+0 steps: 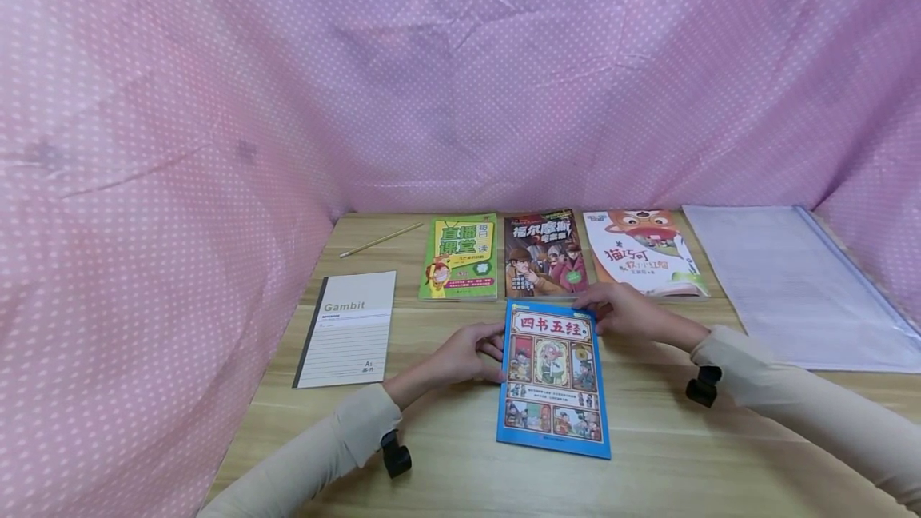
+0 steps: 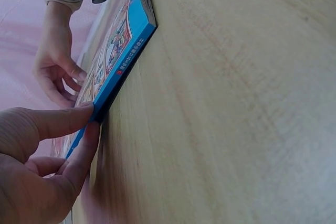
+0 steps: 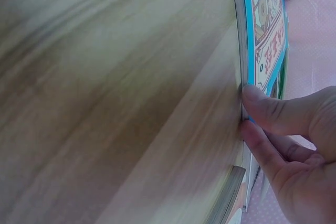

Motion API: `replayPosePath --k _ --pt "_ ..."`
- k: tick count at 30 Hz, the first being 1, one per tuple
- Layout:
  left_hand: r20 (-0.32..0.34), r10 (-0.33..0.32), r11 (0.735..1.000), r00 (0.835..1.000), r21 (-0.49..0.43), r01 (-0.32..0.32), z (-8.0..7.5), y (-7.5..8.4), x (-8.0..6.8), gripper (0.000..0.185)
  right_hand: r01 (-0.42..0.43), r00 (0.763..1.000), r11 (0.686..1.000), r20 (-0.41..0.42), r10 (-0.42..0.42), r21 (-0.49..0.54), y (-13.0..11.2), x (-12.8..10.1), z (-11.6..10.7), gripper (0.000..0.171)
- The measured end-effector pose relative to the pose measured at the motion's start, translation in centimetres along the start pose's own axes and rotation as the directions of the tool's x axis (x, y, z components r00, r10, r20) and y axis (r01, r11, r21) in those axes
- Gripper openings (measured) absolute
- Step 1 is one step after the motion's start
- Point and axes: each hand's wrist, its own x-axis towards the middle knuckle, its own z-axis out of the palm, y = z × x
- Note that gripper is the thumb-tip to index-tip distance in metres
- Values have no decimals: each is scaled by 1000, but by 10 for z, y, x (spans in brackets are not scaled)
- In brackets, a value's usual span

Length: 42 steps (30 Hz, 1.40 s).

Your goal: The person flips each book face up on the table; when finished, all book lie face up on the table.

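A blue comic-style book [image 1: 552, 378] lies flat on the wooden table [image 1: 669, 454] in front of me. My left hand [image 1: 471, 354] pinches its left edge near the top, thumb on the cover and a finger at the spine [image 2: 105, 106]. My right hand [image 1: 620, 312] pinches the top right corner, thumb on the cover [image 3: 262, 51], a finger under the edge. Both hands are at the book's far half.
Behind the blue book lie three more in a row: green [image 1: 459, 257], brown [image 1: 544, 253], and white-orange [image 1: 643, 252]. A Gambit notebook [image 1: 348, 328] and a pencil [image 1: 380, 239] sit at the left, a clear plastic folder [image 1: 799, 282] at the right. Pink dotted cloth walls surround the table.
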Motion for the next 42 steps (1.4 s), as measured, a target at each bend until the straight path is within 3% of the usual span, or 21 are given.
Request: replayPosePath --k 10,27,42 --pt "-38 -17 997 999 69 20 3 3 0 81 -10 999 999 -34 9 -30 -1 0 1 37" --pt "-90 -11 997 996 79 19 6 1 -2 85 -17 998 998 -65 13 -63 1 0 2 33" --pt "-87 -3 997 996 75 9 6 -1 -1 86 -30 998 999 -65 28 -29 3 0 3 31"
